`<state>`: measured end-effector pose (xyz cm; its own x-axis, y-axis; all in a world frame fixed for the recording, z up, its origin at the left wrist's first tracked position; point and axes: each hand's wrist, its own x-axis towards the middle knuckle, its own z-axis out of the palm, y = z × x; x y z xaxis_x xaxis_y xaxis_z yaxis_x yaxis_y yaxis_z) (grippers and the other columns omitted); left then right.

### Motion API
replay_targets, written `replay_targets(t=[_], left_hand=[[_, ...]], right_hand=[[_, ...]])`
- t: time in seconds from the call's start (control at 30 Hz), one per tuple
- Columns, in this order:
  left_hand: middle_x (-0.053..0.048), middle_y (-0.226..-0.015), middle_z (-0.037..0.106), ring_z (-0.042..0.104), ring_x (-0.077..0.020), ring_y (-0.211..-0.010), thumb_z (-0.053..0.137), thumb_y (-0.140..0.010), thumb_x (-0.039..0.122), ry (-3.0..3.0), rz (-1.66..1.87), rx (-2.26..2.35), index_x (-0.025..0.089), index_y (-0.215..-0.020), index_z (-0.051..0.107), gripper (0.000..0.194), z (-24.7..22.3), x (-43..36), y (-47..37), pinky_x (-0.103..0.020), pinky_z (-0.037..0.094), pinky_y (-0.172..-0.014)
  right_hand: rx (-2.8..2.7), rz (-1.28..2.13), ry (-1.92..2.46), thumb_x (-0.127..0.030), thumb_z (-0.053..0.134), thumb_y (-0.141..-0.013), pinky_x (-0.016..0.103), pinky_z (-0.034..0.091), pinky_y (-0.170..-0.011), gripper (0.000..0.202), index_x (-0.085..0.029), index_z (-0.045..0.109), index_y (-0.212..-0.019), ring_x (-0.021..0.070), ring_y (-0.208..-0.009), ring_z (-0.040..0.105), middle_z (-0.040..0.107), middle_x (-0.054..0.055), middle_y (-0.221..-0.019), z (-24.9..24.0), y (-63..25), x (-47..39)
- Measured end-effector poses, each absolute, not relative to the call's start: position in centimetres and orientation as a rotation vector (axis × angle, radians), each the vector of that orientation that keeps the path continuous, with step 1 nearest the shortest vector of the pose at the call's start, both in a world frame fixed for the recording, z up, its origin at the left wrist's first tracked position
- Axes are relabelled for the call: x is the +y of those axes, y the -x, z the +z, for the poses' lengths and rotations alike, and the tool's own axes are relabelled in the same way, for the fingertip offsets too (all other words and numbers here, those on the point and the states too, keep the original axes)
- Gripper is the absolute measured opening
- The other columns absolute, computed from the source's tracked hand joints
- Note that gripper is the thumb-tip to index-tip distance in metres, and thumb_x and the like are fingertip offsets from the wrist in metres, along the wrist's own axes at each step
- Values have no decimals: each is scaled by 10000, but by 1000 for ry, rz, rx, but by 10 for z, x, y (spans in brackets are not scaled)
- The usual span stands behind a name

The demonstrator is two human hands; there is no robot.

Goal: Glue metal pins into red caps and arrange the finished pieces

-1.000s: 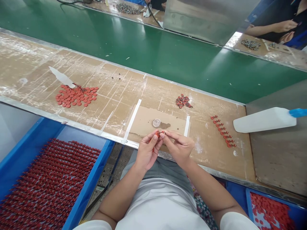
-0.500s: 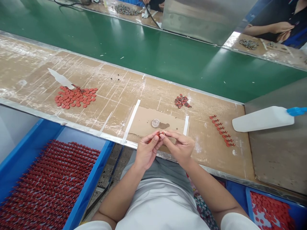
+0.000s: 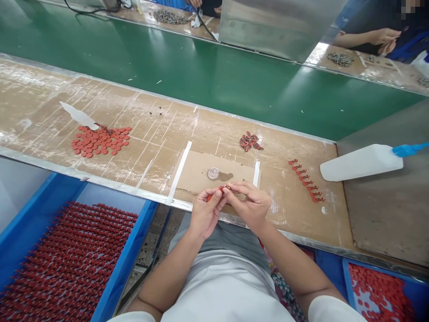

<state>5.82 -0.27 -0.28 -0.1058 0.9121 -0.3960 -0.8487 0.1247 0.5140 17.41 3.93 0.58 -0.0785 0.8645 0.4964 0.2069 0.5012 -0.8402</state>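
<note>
A person's L hand [image 3: 205, 213] and R hand [image 3: 252, 205] are close together by the near edge of the desk [image 3: 284, 214]. The L hand's thumb and fingers pinch a small red pc [image 3: 218, 192], w/ hardly any gap. The R hand's thumb and fingers are pinched too, on the R end of the same pc, so the tips of both hands nearly meet. They hide a lot of the pc; can't tell its full shape.

Just past the hands is a flat card [image 3: 192, 172] w/ a round clear pot [image 3: 212, 173] & a brown stain [image 3: 225, 177] on it. White tape [image 3: 179, 172] runs down each side.

Past the card, a bit R, is a little pile of red & dark pcs [image 3: 250, 141]. Further R is a slanted row of red pcs [image 3: 305, 180], then a white bottle [image 3: 362, 163] w/ a blue top [image 3: 404, 150].

Over L, flat red discs [image 3: 97, 144] lie in a heap nr a white strip [image 3: 78, 116]. Below that, a blue tray [image 3: 125, 257] holds lots of red pcs in rows.
</note>
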Motion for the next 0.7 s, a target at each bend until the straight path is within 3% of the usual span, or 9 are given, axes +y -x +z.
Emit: replay_targets(t=[0.27,0.7], left_hand=[[-24,-867,745,691,-96,-836,731,-732,155,-140,1484,764,155,-776,702,52,-4,-3,-68,-185,554,-793],[-41,-872,751,700,-121,-843,753,-708,177,-178,1473,806,159,-764,720,68,1,-1,-95,-207,554,-803]], right_hand=[[-1518,693,981,-145,759,-690,317,594,-660,211,-253,734,-870,173,-729,698,740,12,-826,0,-181,36],[-1290,734,1096,-199,763,-696,342,612,-691,181,-248,726,-867,184,-754,701,736,29,-843,-14,-201,24]])
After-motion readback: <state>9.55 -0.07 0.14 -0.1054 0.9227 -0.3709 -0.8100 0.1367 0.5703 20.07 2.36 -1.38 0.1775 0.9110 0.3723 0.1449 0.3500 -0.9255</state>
